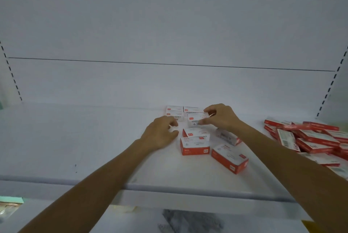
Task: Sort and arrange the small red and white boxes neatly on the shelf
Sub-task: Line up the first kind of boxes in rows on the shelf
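Observation:
Small red and white boxes stand in a group at the back of the white shelf. My right hand pinches one box between thumb and fingers, just in front of that group. My left hand rests on the shelf to the left of it, fingers loosely curled and holding nothing. Nearer to me, two boxes sit one behind the other. Two loose boxes lie to their right, one close and one under my right wrist.
A jumbled heap of several more red and white boxes lies at the right end of the shelf. Slotted uprights flank the white back panel. The shelf's front lip runs across below my forearms.

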A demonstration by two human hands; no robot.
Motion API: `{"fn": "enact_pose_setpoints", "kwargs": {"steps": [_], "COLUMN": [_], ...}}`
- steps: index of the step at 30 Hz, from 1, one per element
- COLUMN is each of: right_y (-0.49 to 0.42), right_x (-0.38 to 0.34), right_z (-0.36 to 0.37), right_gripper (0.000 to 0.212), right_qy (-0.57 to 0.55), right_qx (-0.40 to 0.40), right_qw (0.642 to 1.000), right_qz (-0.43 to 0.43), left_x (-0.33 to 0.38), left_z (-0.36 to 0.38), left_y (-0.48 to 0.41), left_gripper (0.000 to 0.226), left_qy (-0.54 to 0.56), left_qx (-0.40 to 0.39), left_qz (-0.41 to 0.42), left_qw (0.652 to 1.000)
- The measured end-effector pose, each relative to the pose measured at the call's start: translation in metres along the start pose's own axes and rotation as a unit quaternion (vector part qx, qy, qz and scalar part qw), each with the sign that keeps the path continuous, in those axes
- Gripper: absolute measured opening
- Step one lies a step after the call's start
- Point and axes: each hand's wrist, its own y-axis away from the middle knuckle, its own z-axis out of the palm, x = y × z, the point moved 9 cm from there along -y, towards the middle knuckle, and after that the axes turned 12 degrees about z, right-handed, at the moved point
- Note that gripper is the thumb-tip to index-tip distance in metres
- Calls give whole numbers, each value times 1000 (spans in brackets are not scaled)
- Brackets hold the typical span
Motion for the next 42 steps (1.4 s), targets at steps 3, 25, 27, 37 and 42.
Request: {"fn": "enact_pose_setpoints", "kwargs": {"steps": [3,25,27,37,42], "right_y": [-4,-57,-58,-27,12], "right_x": [12,6,6,-5,-6], "right_z": [4,28,28,16,21], "right_gripper": [54,28,30,27,16], "right_qy": [4,65,71,16,41], "right_qx": [-7,22,27,-42,-167], "right_qw": [1000,998,997,996,981], "right_qz": [22,14,15,-73,-91], "left_x": [-6,-13,-13,3,17], "left_z": [4,9,9,4,8], "left_y": [-5,-19,-18,-6,-1], "left_gripper": [23,18,17,19,21], "left_qy": [-23,-6,-4,82,94], "left_qx": [-15,-13,-12,3,-14], "left_qz": [-10,-6,-7,13,33], "left_qw": [1000,1000,1000,997,995]}}
